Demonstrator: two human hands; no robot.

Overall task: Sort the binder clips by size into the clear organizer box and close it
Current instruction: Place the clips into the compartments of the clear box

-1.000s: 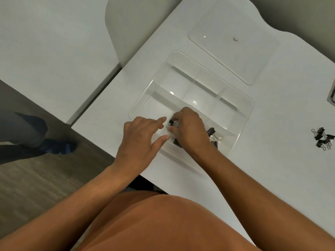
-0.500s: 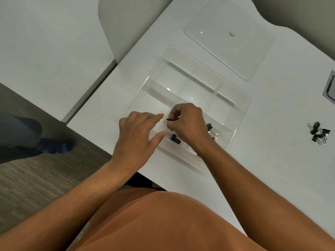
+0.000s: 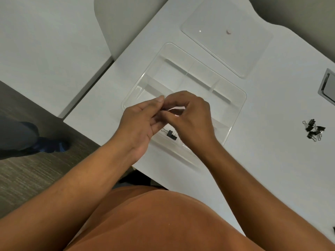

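Both hands meet over organizer box (image 3: 233,98); left hand (image 3: 140,122) and right hand (image 3: 192,115) pinch something small, likely a clip; unclear. Loose binder clip (image 3: 171,134) lies just below my hands.

Open clear organizer box (image 3: 233,98) holds one black binder clip (image 3: 171,134), perhaps more; lid (image 3: 226,35) beside.

Your white table (image 3: 272,160) carries the clear organizer box (image 3: 235,109), its lid (image 3: 235,46) beyond, and loose binder clips (image 3: 313,130) at right.
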